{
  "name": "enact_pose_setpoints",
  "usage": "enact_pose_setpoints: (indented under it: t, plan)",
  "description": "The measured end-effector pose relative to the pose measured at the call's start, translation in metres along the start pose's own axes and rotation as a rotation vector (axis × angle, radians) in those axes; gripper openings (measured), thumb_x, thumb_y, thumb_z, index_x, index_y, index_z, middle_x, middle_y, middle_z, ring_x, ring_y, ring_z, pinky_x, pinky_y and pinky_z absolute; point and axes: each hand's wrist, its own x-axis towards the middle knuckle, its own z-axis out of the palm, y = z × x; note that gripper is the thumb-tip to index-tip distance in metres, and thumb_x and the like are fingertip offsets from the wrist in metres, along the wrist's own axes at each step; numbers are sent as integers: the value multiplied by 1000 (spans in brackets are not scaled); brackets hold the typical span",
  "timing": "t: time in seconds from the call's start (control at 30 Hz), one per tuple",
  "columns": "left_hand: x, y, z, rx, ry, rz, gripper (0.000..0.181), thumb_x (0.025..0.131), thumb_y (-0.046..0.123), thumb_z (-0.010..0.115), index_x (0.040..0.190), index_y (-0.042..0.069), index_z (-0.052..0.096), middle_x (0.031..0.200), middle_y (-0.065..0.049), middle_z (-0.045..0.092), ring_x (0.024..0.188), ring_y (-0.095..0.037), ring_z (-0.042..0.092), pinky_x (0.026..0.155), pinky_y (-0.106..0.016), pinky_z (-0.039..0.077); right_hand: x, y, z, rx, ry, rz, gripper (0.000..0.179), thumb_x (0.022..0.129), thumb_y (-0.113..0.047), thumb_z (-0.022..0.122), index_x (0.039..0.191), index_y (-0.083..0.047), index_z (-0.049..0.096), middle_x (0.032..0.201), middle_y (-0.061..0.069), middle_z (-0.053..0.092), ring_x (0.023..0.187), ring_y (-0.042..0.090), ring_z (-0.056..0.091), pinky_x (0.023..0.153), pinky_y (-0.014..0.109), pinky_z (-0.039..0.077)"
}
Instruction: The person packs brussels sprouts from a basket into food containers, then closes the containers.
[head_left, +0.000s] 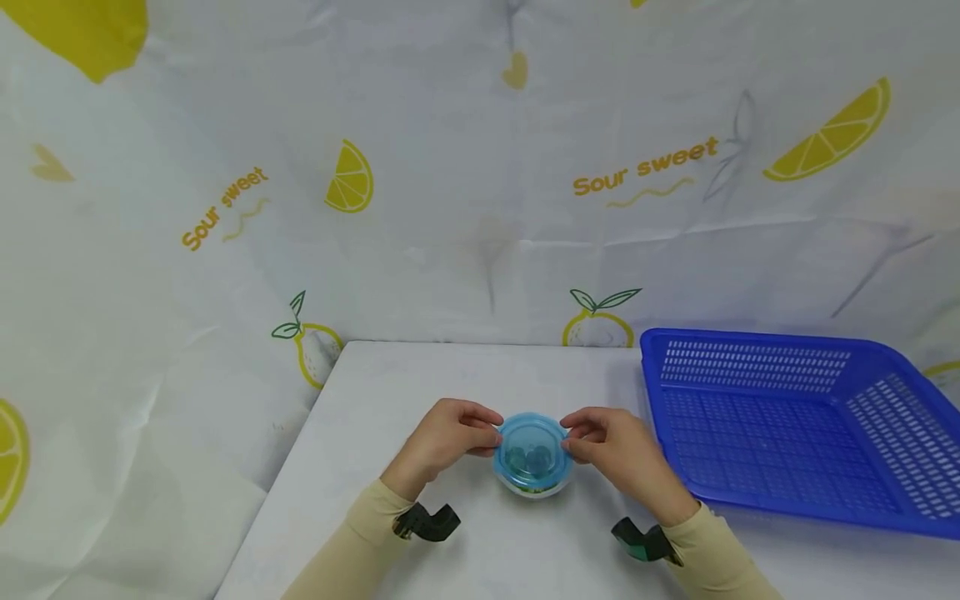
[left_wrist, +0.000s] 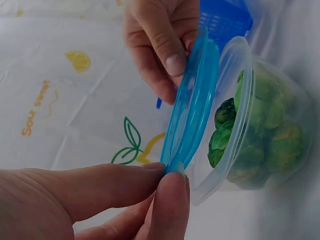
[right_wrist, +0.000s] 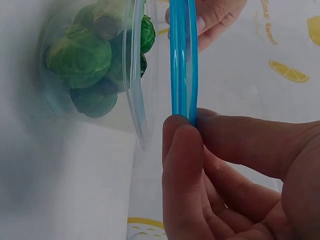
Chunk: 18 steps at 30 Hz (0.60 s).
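Note:
A round blue lid (head_left: 534,450) is pinched at its rim from both sides, by my left hand (head_left: 454,440) and my right hand (head_left: 611,446). Below it stands a clear plastic container (head_left: 534,493) on the table. Brussels sprouts (right_wrist: 80,57) fill much of this container, some whole and green. Both wrist views show a gap between the lid and the container's rim (left_wrist: 244,120). In the left wrist view, thumb and fingers (left_wrist: 172,197) grip the lid edge, with the other hand across from them.
To the right, a large blue plastic basket (head_left: 780,442) with perforated walls sits on the white table (head_left: 405,375). Behind the table hangs a white cloth (head_left: 450,250) printed with lemons and words.

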Motion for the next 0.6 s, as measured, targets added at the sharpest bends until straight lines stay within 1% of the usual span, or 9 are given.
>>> enact_pose_setpoints:
  t: [0.13,0.27,0.43,0.6]
  plan:
    - [0,-1,3,11,-2,-4,28,94,9,81,120,-1,79,100,-11,80,84,-16,79,82,-34,69,1,3,2,-6,-7,11,28,94,-13,83,120,-4,78,93,1,77,80,12,73,68,29,59]
    - [0,-2,6,25,4,-9,28,92,9,82,118,0,80,98,-9,79,79,-15,78,79,-33,69,0,3,3,-16,-8,19,26,93,-12,84,118,-5,78,92,2,76,79,12,72,65,29,58]
    - [0,-3,8,40,12,-12,28,91,10,82,117,2,81,94,-7,78,74,-13,77,76,-32,68,1,4,5,-10,-11,14,26,93,-10,84,117,-4,77,93,3,76,78,12,73,65,29,60]
    - [1,-4,8,51,19,-13,27,91,10,83,117,2,82,92,-6,78,70,-13,75,73,-31,68,2,4,7,-16,-10,28,26,93,-9,83,118,-4,77,94,4,74,76,13,72,65,29,60]
